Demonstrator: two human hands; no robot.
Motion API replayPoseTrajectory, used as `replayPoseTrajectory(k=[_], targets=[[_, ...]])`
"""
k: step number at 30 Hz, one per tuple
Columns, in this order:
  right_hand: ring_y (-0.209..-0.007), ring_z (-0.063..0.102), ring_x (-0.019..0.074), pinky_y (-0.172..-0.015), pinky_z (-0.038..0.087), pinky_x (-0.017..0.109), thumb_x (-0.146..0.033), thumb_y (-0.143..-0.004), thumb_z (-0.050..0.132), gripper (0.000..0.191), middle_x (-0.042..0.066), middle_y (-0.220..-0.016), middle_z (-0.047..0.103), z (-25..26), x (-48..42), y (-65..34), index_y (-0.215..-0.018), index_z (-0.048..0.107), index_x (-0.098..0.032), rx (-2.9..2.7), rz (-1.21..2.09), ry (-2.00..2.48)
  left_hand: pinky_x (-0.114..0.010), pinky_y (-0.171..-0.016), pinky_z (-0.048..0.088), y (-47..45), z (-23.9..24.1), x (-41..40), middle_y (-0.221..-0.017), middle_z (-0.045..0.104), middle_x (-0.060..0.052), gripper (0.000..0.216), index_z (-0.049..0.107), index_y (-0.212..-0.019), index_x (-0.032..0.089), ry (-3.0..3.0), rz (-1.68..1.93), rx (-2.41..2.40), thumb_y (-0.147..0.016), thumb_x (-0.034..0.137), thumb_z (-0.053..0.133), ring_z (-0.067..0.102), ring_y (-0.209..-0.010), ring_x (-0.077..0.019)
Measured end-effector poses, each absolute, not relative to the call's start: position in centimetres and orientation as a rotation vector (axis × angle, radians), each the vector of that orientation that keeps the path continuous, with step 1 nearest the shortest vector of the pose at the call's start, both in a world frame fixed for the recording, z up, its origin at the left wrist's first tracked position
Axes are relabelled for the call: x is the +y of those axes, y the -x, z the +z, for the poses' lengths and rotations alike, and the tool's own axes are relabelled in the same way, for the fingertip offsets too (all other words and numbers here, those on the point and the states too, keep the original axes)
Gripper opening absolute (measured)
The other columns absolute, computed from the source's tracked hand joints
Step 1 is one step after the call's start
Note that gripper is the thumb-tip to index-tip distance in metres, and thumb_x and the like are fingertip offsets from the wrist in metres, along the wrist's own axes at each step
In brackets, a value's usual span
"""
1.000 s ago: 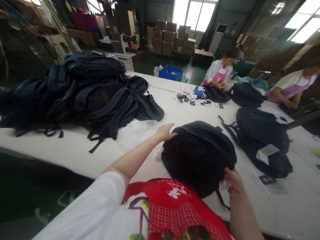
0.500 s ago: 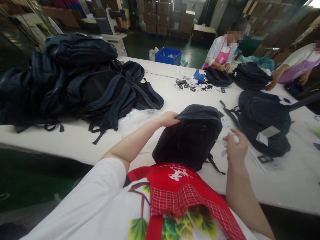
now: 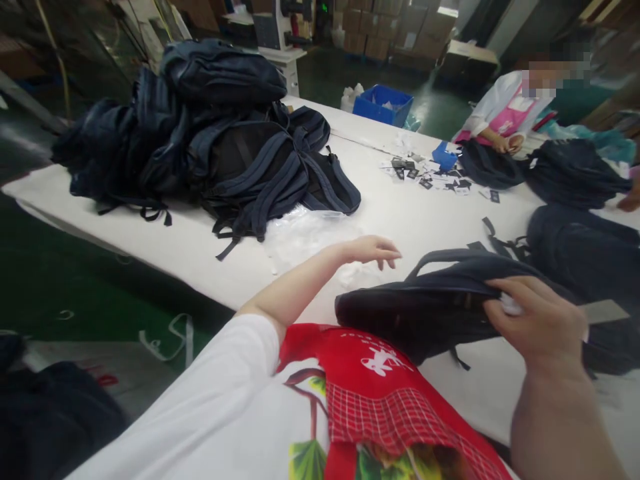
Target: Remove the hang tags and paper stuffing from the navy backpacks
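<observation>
A dark navy backpack (image 3: 415, 313) lies tilted on the white table, close against my red apron (image 3: 340, 353). My right hand (image 3: 540, 320) grips the backpack's upper right edge, with a bit of crumpled white paper or plastic (image 3: 511, 305) tucked between its fingers. Off the bag, my left hand (image 3: 375, 251) hangs in the air just to its upper left, fingers loosely stretched and holding nothing. Beneath that hand, thin white plastic or paper (image 3: 357, 273) rests on the table.
Navy backpacks (image 3: 240, 153) are heaped at the left. Tags (image 3: 425, 173) lie scattered near a small blue container (image 3: 445, 157). A blue bin (image 3: 383, 105) stands at the far edge. A co-worker in a pink apron (image 3: 505, 120) handles a bag. More backpacks (image 3: 585, 260) lie at right.
My left hand has let go of the backpack's top edge. My right hand has moved onto the bag and grips it. The backpack has tipped over lower, and the view has swung left.
</observation>
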State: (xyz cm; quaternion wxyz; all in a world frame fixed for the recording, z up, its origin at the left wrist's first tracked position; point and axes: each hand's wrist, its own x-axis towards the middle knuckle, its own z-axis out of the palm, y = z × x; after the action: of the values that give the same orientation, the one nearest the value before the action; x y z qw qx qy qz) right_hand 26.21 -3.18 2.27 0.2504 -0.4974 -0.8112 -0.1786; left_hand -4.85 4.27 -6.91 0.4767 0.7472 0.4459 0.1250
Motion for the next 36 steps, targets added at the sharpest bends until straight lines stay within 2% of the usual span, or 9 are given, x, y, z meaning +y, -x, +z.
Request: replayPoseTrajectory(k=[4,8,10,13,19,23,27,31,36], targets=[[-0.08,0.068,0.0288,-0.067,0.049,0.038,-0.024,-0.074,0.061,0.03,0.002,-0.088,0.069,1.8,-5.4,-28.5,-0.102,0.069,-0.032,-2.116,-0.443,1.359,-0.028,-0.082,0.049,7.9,-15.2,3.3,-0.106,0.07,-0.011,0.033,0.066,-0.114,0.016,-1.718,0.097,1.467,-0.087,0.03,0.052,0.068,-0.092,-0.0209],[-0.09,0.065,0.0342,-0.074,0.049,0.046,-0.025,-0.078,0.057,0.046,-0.001,-0.094,0.067,2.5,-7.1,-29.2,-0.116,0.061,-0.049,-1.984,-0.333,1.545,-0.039,-0.096,0.044,7.3,-20.5,0.4,-0.14,0.047,-0.019,0.068,0.044,-0.139,0.02,-1.707,-0.011,1.6,-0.077,0.032,0.067,0.056,-0.118,-0.0321],[-0.089,0.066,0.0337,-0.075,0.05,0.046,-0.025,-0.077,0.058,0.039,0.0,-0.094,0.067,2.6,-7.1,-29.1,-0.111,0.064,-0.044,-1.998,-0.323,1.562,-0.039,-0.096,0.044,6.2,-21.7,-0.5,-0.143,0.041,-0.019,0.067,0.044,-0.139,0.021,-1.715,-0.063,1.619,-0.076,0.03,0.068,0.057,-0.116,-0.0321],[-0.082,0.067,0.0266,-0.075,0.052,0.038,-0.024,-0.074,0.06,0.022,0.003,-0.089,0.068,2.4,-6.4,-29.0,-0.094,0.07,-0.028,-2.057,-0.373,1.477,-0.038,-0.093,0.046,4.9,-21.7,-0.4,-0.129,0.054,-0.021,0.04,0.059,-0.122,0.014,-1.751,-0.097,1.643,-0.085,0.029,0.056,0.06,-0.111,-0.0307],[-0.08,0.067,0.019,-0.075,0.053,0.029,-0.018,-0.072,0.059,0.019,0.003,-0.087,0.068,1.4,-3.9,-28.2,-0.085,0.072,-0.021,-2.059,-0.377,1.454,-0.035,-0.094,0.044,5.6,-16.1,3.0,-0.118,0.062,-0.019,0.041,0.061,-0.114,0.01,-1.875,0.093,1.7,-0.094,0.039,0.039,0.058,-0.113,-0.0284],[-0.078,0.066,0.0184,-0.073,0.054,0.029,-0.016,-0.07,0.06,0.021,0.003,-0.086,0.068,1.0,-2.4,-26.6,-0.086,0.073,-0.021,-2.021,-0.351,1.378,-0.029,-0.091,0.045,5.5,-9.2,2.9,-0.125,0.063,-0.006,0.048,0.052,-0.129,0.023,-2.018,0.333,1.513,-0.088,0.049,0.051,0.063,-0.1,-0.0202],[-0.075,0.066,0.0171,-0.07,0.054,0.028,-0.014,-0.07,0.059,0.022,0.002,-0.085,0.068,1.9,-1.4,-24.3,-0.085,0.072,-0.022,-2.002,-0.296,1.244,-0.034,-0.093,0.044,2.8,-3.3,0.7,-0.127,0.062,-0.006,0.07,0.049,-0.134,0.027,-2.265,0.597,1.224,-0.074,0.062,0.063,0.062,-0.105,-0.0266],[-0.078,0.065,0.0172,-0.073,0.053,0.028,-0.012,-0.069,0.058,0.025,0.002,-0.089,0.067,3.7,-0.8,-22.9,-0.087,0.071,-0.023,-1.96,-0.222,1.203,-0.031,-0.077,0.046,0.3,0.2,0.1,-0.095,0.071,-0.005,0.036,0.064,-0.109,0.023,-2.272,0.653,1.193,-0.086,0.048,0.051,0.065,-0.087,-0.024],[-0.09,0.062,0.0225,-0.08,0.051,0.034,-0.013,-0.067,0.056,0.04,0.007,-0.099,0.063,4.3,-1.5,-22.7,-0.106,0.063,-0.019,-1.786,-0.185,1.335,-0.025,-0.066,0.043,-1.3,2.4,0.7,-0.075,0.066,-0.001,0.041,0.068,-0.087,0.017,-1.956,0.793,0.995,-0.09,0.049,0.044,0.059,-0.072,-0.0168]])
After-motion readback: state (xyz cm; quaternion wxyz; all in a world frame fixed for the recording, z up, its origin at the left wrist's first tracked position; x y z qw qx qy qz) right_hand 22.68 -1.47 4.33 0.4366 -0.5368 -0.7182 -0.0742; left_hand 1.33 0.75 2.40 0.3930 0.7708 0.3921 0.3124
